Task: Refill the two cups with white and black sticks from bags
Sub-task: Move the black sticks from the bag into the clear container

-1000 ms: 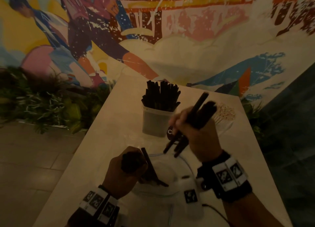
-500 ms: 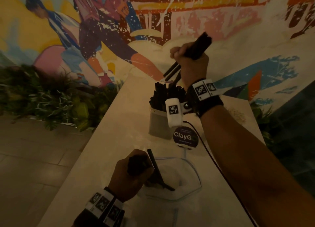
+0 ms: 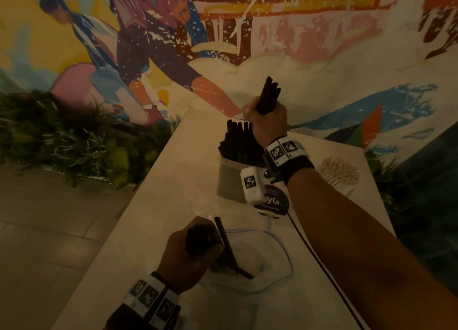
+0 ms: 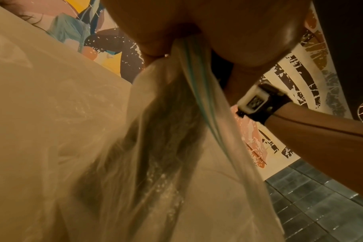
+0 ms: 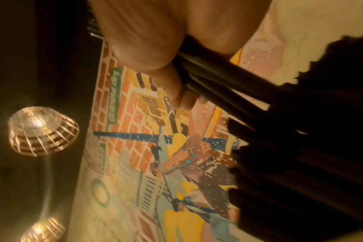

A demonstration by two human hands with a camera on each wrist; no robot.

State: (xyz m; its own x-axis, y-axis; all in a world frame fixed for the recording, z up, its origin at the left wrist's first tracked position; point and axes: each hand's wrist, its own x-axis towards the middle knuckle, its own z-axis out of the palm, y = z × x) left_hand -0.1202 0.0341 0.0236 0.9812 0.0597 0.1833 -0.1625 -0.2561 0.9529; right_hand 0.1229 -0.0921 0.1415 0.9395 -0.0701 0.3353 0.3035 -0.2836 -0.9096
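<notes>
The right hand (image 3: 269, 121) has lowered over the cup (image 3: 229, 179), fingers wrapped around black sticks (image 3: 269, 96); left hand (image 3: 190, 257) fingers clutch the bag (image 3: 277, 275).

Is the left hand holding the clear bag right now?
Yes, the left hand grips the gathered top of the clear bag on the table.

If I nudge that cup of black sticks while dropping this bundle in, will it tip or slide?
Probably fairly steady: the cup is squat and stands flat on the table. Still, the black sticks rise well above its rim and lean outward, so a sideways knock up high could rock it. It looks like light plastic, so it may slide; lower the right hand straight down.
</notes>
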